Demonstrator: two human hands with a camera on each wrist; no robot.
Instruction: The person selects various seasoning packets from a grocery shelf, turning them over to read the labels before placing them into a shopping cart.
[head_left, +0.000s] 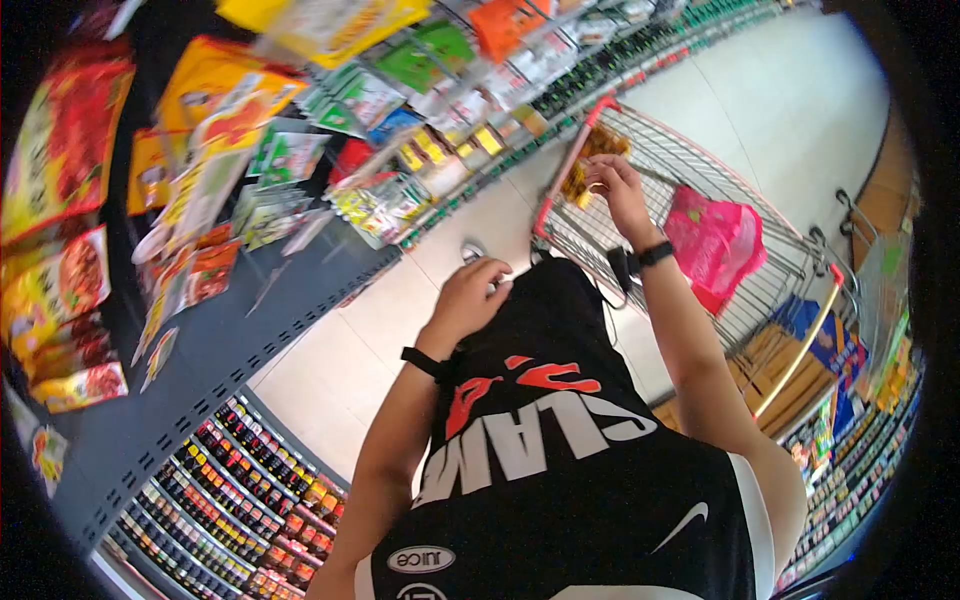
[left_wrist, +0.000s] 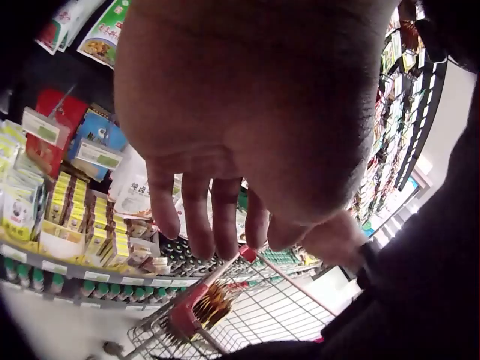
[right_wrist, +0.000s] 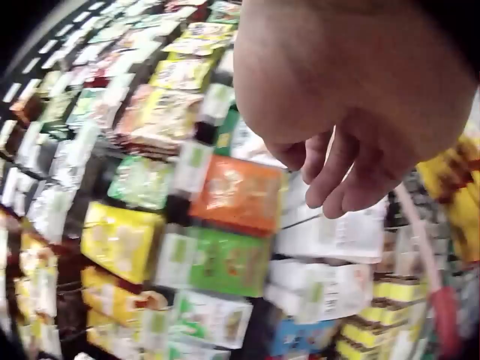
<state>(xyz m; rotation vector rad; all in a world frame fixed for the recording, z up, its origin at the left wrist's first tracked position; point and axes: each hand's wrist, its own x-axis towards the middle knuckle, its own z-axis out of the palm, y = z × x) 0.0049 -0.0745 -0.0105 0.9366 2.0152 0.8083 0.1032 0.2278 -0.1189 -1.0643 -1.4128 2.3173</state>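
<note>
My right hand [head_left: 618,198] is over the near end of a wire shopping cart [head_left: 690,150], beside yellow-brown packets [head_left: 574,187] that lie in it. In the right wrist view the fingers [right_wrist: 341,176] hang loosely bent with nothing between them, and a yellow-brown packet [right_wrist: 456,195] shows off to the side. My left hand [head_left: 465,302] hovers in front of my black shorts, between the shelf and the cart. The left wrist view shows its fingers [left_wrist: 196,217] extended and holding nothing. A pink plastic bag [head_left: 712,245] lies farther along in the cart.
Shelves of seasoning packets [head_left: 205,110] run along the left, with a dark grey shelf edge [head_left: 250,300]. Rows of jars [head_left: 245,490] stand at lower left. Cardboard boxes [head_left: 785,375] and another cart [head_left: 880,270] are on the right. Tiled floor [head_left: 335,385] shows between.
</note>
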